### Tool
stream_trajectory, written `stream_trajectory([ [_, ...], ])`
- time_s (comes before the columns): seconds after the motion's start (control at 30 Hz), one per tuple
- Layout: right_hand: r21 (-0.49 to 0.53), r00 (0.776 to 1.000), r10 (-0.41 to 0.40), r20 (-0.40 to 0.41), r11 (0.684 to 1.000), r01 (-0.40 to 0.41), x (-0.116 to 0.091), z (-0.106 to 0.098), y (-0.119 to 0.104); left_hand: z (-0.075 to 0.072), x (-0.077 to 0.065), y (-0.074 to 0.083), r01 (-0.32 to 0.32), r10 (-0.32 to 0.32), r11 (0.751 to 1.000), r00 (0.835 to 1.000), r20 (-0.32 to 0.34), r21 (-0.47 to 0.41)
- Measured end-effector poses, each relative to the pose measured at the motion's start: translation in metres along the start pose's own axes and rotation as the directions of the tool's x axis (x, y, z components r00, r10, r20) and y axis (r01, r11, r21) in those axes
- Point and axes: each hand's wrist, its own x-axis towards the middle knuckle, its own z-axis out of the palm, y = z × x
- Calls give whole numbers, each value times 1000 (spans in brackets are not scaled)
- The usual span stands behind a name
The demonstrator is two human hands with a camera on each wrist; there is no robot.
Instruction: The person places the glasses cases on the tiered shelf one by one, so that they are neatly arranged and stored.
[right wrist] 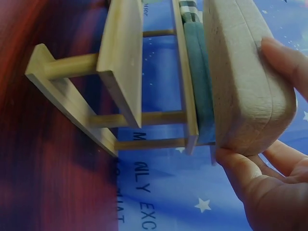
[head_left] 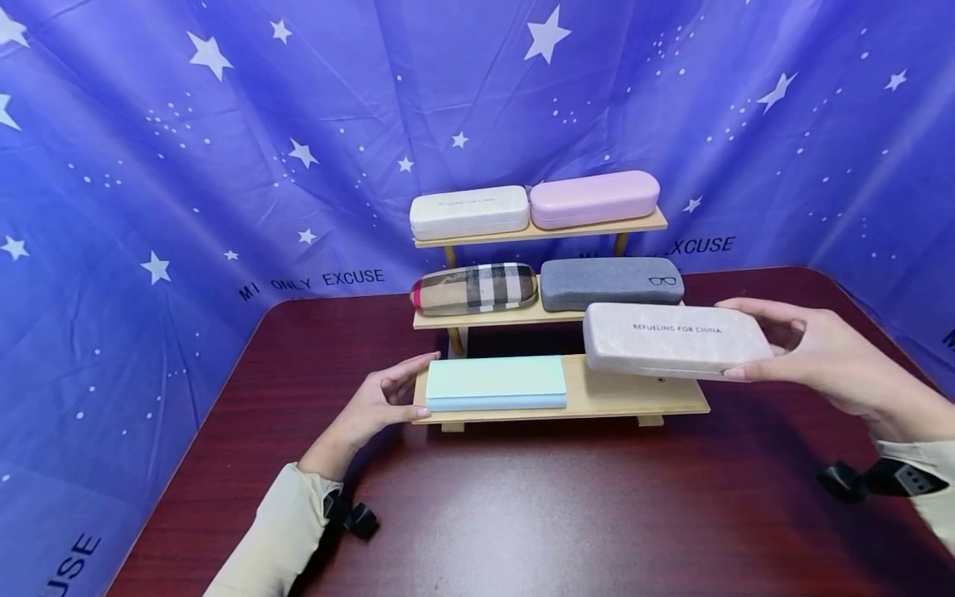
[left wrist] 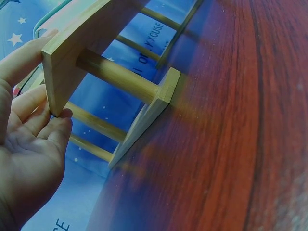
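My right hand (head_left: 836, 352) pinches the right end of a pale glasses case (head_left: 675, 338) lettered "REFUELING FOR CHINA". In the right wrist view this case (right wrist: 255, 77) hangs over the lowest board of a wooden display rack (right wrist: 120, 67), thumb and fingers on its opposite sides. At the rack's other end, my left hand (head_left: 380, 398) grips the lowest shelf (head_left: 627, 398), thumb at the front edge and fingers behind. The left wrist view shows the fingertips around the corner of that board (left wrist: 72, 62). A mint-green glasses case (head_left: 496, 381) lies on this shelf, close to my left hand.
On the middle shelf are a plaid case (head_left: 477, 288) and a grey case (head_left: 608, 283). A white case (head_left: 470, 212) and a pink case (head_left: 594, 199) sit on top. The rack stands on a dark red table (head_left: 492, 506) before a blue starry curtain (head_left: 358, 99).
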Motion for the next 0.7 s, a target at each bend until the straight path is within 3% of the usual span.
stream_trajectory([
  [0.43,-102,998,-44,41,994,48,0,16,6,0,0,0,-2,2,1000,1000,5,-10],
  [0.7,-104,998,-47,35,993,50,3,20,14,0,-1,0,6,-6,1000,1000,0,-11],
])
